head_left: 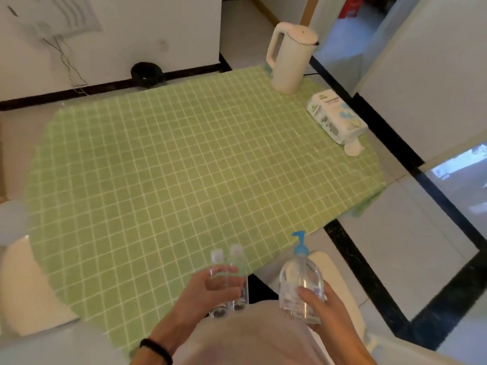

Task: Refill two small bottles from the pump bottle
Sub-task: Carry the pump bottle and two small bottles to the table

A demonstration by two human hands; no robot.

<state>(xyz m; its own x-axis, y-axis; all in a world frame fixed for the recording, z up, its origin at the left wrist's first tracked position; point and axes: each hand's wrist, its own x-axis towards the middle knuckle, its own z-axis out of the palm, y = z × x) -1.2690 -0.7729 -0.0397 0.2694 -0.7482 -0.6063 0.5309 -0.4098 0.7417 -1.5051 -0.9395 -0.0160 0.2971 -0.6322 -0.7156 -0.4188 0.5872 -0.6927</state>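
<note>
**Bottles in hand at the near table edge**

Table under green checked cloth point(171, 167), white grid lines; fills most of the view. The cloth's middle lies bare.

White seat point(29, 285) at the near left corner, partly under the cloth's edge.

Cream jug kettle point(290, 59) upright at the far right corner, handle to the left, lid shut.

White tissue pack point(336, 119) lies flat near the right edge, just nearer than the kettle. Blue print on the wrapper, wording too blurred to read.

Pump bottle point(300, 280): clear, blue pump head, upright. Held off the table's near right corner, over the floor and a white seat edge. Right hand point(321, 309) wraps its lower body, thumb across the front beside the label.

Left hand point(208, 291) clasps both small bottles together, fingers curled across their middles. They are held above the cloth's near edge, close to the person's body.

Two small bottles point(241, 285): clear, clear caps, side by side and touching, caps pointing away. Contents cannot be told.

Black ring-shaped object point(146, 73) on the floor by the far wall.

Black band point(156, 350) on the left wrist.

Small white disc point(353, 149) on the cloth, touching the tissue pack's near end.
</note>
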